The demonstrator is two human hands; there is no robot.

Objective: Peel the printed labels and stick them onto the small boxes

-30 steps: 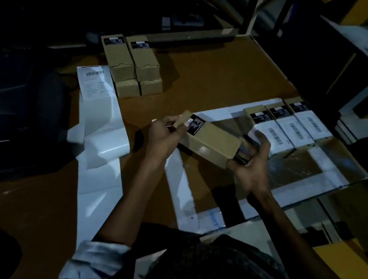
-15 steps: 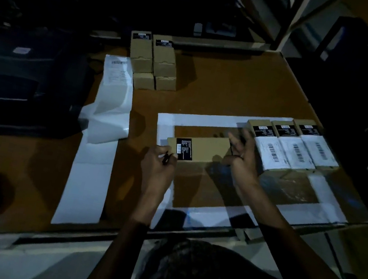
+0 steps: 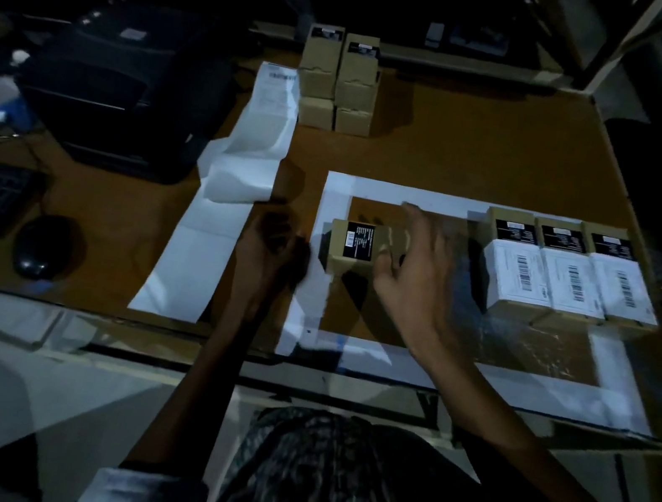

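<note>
Box (image 3: 358, 251) now flat on desk; left hand (image 3: 273, 240) off it.

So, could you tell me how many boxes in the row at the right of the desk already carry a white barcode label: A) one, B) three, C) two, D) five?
B: three boxes stand side by side there, each with a white barcode label on top.

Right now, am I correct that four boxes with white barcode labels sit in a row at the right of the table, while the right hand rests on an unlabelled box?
Not quite: the head view shows three labelled boxes in that row, not four. The right hand does rest on an unlabelled box.
</note>
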